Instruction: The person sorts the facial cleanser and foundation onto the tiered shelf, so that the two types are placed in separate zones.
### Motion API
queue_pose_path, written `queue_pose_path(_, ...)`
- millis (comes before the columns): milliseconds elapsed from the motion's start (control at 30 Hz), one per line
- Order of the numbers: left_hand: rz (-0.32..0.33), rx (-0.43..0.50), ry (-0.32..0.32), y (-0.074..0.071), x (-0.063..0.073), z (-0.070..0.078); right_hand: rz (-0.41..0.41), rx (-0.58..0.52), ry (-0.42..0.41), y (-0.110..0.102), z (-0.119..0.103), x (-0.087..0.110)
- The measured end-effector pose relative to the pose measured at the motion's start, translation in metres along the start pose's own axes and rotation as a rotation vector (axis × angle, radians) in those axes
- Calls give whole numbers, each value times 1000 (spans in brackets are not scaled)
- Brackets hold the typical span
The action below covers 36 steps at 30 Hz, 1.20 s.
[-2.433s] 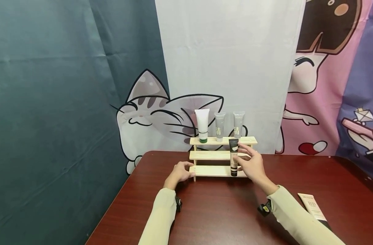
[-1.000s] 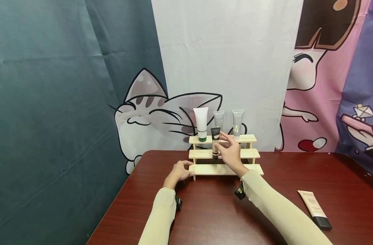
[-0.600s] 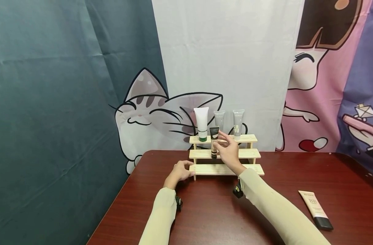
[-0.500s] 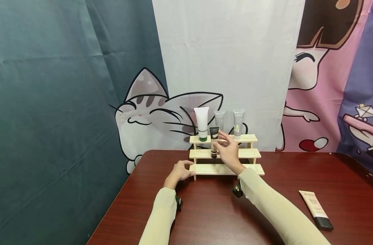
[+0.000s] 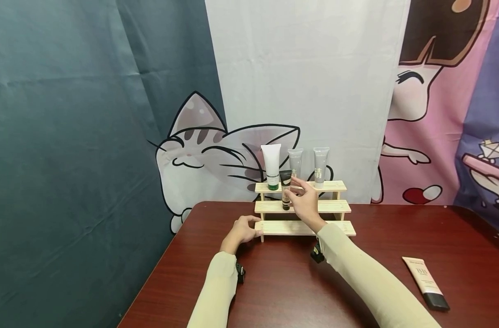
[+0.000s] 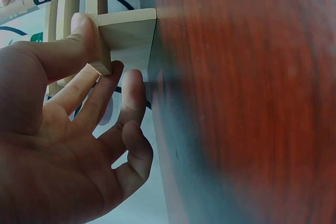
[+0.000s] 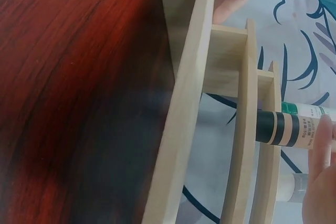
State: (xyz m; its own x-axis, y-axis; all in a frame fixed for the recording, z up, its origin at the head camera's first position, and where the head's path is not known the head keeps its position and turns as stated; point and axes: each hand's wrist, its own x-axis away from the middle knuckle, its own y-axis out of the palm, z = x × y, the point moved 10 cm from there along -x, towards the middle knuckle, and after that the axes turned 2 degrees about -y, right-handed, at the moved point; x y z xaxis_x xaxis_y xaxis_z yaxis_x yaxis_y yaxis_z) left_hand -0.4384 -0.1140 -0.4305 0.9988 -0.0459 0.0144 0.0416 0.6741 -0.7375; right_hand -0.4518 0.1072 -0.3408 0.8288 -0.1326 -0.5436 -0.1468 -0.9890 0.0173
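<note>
The right hand [image 5: 304, 205] pinches a dark tube [image 5: 285, 190] upright on the rack's [image 5: 335, 207] middle step, ready for release, while the left hand [image 5: 243, 231] grips the rack's lower corner.

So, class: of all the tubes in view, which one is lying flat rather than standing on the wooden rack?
The pink tube with the black cap, alone on the red table at the right; the other four stand upright on the rack.
</note>
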Motion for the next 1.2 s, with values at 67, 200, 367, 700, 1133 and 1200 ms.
queue_pose_path(67,2,1,-6,0,0,0,-8,11,3,0,1,1)
queue_pose_path(200,-3,3,-7,0,1,0,-19,44,-8,0,1,2)
queue_pose_path(367,-7,5,-5,-1,1,-1,-30,68,-29,1,-2,2)
queue_pose_path(700,-11,6,-6,0,0,-1,-77,103,-52,-7,-3,7)
queue_pose_path(1133,-14,-11,-15,0,0,-1,-85,157,-10,-34,-2,17)
queue_pose_path(1200,-15,-10,-11,0,0,0,-94,157,-6,-38,-2,19)
